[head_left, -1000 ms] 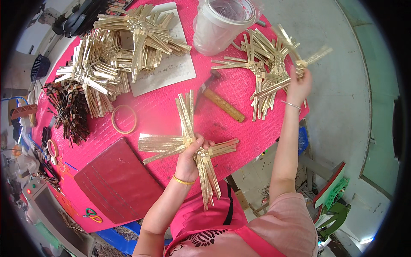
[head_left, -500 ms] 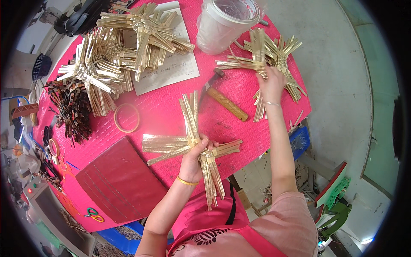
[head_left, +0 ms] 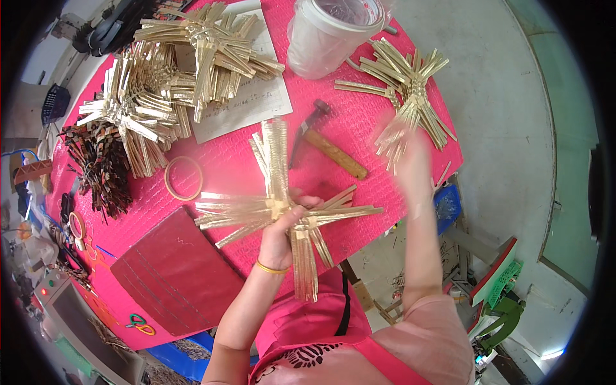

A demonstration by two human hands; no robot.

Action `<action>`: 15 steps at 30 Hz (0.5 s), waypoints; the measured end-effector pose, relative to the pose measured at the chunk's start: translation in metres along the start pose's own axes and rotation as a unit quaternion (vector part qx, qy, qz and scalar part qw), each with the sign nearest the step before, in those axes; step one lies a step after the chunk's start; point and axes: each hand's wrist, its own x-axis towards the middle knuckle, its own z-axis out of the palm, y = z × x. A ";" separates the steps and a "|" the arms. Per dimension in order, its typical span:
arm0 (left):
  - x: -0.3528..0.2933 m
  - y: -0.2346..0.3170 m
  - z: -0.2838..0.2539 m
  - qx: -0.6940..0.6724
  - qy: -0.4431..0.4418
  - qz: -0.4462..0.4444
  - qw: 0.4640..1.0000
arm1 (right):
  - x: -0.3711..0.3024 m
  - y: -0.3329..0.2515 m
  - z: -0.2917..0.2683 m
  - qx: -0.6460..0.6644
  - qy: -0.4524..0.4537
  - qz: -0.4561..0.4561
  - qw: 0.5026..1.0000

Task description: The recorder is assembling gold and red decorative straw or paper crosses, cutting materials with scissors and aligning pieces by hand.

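Observation:
My left hand (head_left: 280, 240) is closed around the middle of a cross-shaped bundle of flat gold strips (head_left: 277, 163), its thumb on top. The strip ends fan out in several directions above the near edge of the pink table. Further right, my right hand (head_left: 414, 168) is smeared by motion beside the lower ends of another gold strip pile (head_left: 414, 86). Its fingers cannot be made out, nor whether anything is in them. Between the hands and the white bucket lies a hammer (head_left: 333, 153) with a wooden handle.
More gold strip bundles (head_left: 144, 96) lie at the far left, partly over a written sheet (head_left: 273, 99). Beside them are dark patterned strips (head_left: 102, 170) and a tape ring (head_left: 183, 178). A dark red flat board (head_left: 176, 269), scissors (head_left: 141, 324) and a plastic-wrapped white bucket (head_left: 330, 42) also occupy the table.
My right hand has drawn back from the right pile toward me and is now blurred. The bundle in my left hand has shifted slightly left, its strips spread differently.

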 end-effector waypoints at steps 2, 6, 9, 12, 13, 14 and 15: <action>0.002 -0.004 -0.002 -0.022 -0.034 0.006 0.999 | 0.084 0.063 -0.039 -0.295 0.312 -0.110 0.896; 0.002 -0.008 -0.002 -0.023 -0.019 0.009 1.000 | 0.140 0.114 -0.064 -0.365 0.228 0.094 0.898; -0.005 -0.008 -0.008 -0.020 -0.031 0.007 0.999 | 0.127 0.129 -0.073 -0.207 0.303 -0.047 0.929; -0.004 -0.007 -0.012 -0.019 -0.014 0.001 1.000 | 0.122 0.126 -0.073 -0.177 0.252 -0.022 0.951; -0.002 -0.008 -0.010 -0.021 -0.017 -0.002 1.000 | 0.125 0.128 -0.070 -0.203 0.213 -0.020 0.956; 0.000 -0.008 -0.009 -0.028 -0.017 -0.004 0.999 | 0.126 0.127 -0.059 -0.205 0.214 -0.020 0.955; 0.001 -0.009 -0.008 -0.035 -0.017 -0.006 0.999 | 0.128 0.126 -0.045 -0.321 0.233 -0.022 0.918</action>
